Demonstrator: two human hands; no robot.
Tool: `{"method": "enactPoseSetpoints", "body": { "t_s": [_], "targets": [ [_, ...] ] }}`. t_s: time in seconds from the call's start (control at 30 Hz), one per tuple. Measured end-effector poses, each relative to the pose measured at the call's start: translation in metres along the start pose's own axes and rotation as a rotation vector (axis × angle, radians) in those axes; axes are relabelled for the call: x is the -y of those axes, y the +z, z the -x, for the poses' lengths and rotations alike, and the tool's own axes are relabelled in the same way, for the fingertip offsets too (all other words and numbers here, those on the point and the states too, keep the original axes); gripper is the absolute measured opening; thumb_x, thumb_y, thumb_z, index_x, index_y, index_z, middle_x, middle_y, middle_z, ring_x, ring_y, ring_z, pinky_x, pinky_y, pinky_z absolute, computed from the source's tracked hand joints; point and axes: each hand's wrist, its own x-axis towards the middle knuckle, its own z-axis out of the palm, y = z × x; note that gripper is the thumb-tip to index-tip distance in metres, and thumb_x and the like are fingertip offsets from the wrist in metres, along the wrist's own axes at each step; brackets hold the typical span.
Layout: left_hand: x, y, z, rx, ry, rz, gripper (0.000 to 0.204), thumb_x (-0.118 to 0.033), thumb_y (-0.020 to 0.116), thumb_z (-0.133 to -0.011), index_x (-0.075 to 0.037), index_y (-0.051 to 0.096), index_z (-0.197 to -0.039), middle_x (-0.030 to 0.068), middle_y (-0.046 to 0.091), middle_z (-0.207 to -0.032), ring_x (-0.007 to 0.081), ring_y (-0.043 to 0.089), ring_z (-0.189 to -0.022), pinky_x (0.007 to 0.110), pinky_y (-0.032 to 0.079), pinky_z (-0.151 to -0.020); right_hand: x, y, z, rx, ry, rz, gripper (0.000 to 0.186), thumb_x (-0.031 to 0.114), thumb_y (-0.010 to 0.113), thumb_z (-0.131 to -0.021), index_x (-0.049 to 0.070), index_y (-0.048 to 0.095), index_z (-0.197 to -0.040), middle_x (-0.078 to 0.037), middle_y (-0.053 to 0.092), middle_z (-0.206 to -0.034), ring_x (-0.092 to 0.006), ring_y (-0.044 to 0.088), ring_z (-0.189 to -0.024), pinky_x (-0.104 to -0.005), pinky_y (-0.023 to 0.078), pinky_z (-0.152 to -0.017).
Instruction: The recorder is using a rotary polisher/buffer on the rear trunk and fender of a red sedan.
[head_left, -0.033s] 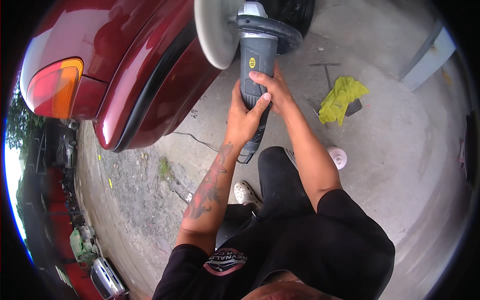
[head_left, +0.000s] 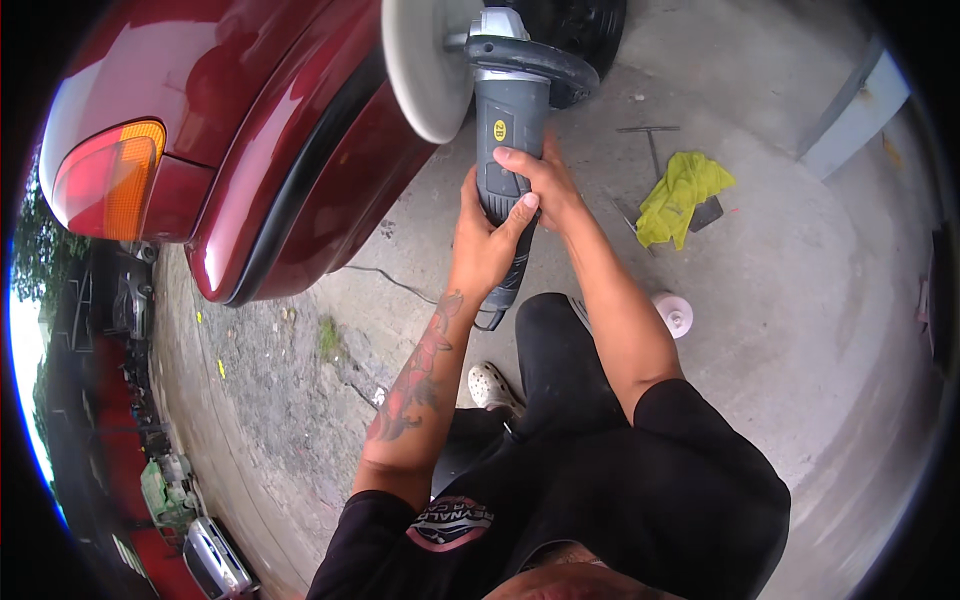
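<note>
Both my hands are wrapped around a grey and black power polisher [head_left: 512,105] with a wide, pale round pad [head_left: 425,75] at its head. My left hand [head_left: 484,240] closes on the lower part of the body from the left side. Slightly higher, my right hand [head_left: 552,188] grips it from the right, thumb across the top. The pad stands edge-on beside the side of a dark red car [head_left: 345,170]; whether its face touches the paint is hidden. A black curved guard handle [head_left: 540,60] crosses the polisher near its head.
A thin cable [head_left: 385,275] runs over the concrete floor under the car. To the right lie a yellow-green cloth [head_left: 680,195] and a T-shaped metal tool [head_left: 653,145]. A pale pink bottle [head_left: 675,316] stands by my right arm. A grey post [head_left: 855,110] rises at the far right.
The polisher and both hands have shifted very slightly left, and the pad sits a touch lower. My grip is the same.
</note>
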Motion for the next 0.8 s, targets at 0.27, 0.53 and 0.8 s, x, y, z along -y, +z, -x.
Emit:
{"method": "enactPoseSetpoints", "body": {
  "t_s": [0.27,0.53,0.8],
  "targets": [
    [0.065,-0.029,0.078,-0.102,-0.270,0.123,0.093,-0.049,0.068,-0.093,0.003,0.021,-0.154,0.0244,0.040,-0.148,0.0308,0.042,-0.137,0.042,0.038,-0.111,-0.107,-0.006,0.057,0.076,-0.066,0.199,0.087,0.028,0.082,-0.070,0.004,0.038,-0.142,-0.011,0.053,-0.125,-0.0228,0.054,-0.115,-0.0373,0.045,-0.100],
    [0.084,-0.040,0.137,-0.357,-0.346,0.108,0.065,-0.026,0.077,-0.091,0.007,0.044,-0.136,0.0161,0.057,-0.129,0.0208,0.055,-0.117,0.034,0.042,-0.104,-0.186,0.003,0.151,0.262,0.208,0.213,0.103,0.026,0.085,-0.068,0.004,0.027,-0.150,-0.018,0.054,-0.135,-0.0300,0.055,-0.126,-0.0392,0.044,-0.106],
    [0.088,-0.025,0.103,-0.277,-0.374,0.170,0.061,-0.026,0.078,-0.090,0.007,0.047,-0.132,0.0150,0.061,-0.123,0.0194,0.059,-0.111,0.033,0.046,-0.099,-0.185,-0.017,0.129,0.171,0.102,0.162,0.096,0.020,0.083,-0.066,0.006,0.031,-0.146,-0.014,0.055,-0.130,-0.0266,0.056,-0.121,-0.0366,0.045,-0.102]
  ]
}}
